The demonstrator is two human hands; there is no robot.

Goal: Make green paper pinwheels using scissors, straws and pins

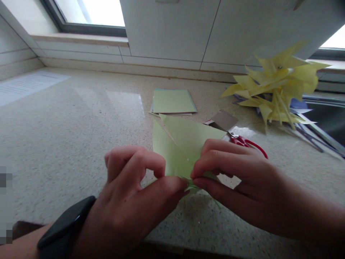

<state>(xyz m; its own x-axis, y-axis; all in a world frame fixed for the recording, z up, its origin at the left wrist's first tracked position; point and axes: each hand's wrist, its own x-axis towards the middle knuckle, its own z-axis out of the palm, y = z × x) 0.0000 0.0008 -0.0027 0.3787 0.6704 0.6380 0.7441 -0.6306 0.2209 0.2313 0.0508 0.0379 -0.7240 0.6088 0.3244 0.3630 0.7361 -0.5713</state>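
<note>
Green paper (185,144): lying folded on the speckled countertop (67,144), its near edge lifting between your two hands — points fanning up and away from you.
Left hand (134,194): you're pinching the near edge with thumb and forefinger pressed together; a black watch (66,225) is sitting on that wrist.
Right hand (237,183): you're nipping the same edge from the other side, fingertips nearly meeting the left ones.
Scissors (249,144): red handles peeking out just behind your right hand.
Paper stack (174,101): resting farther back, well apart from the fold.
Yellow pinwheels (280,82): piling up at far right — beside the sink (327,117).
</note>
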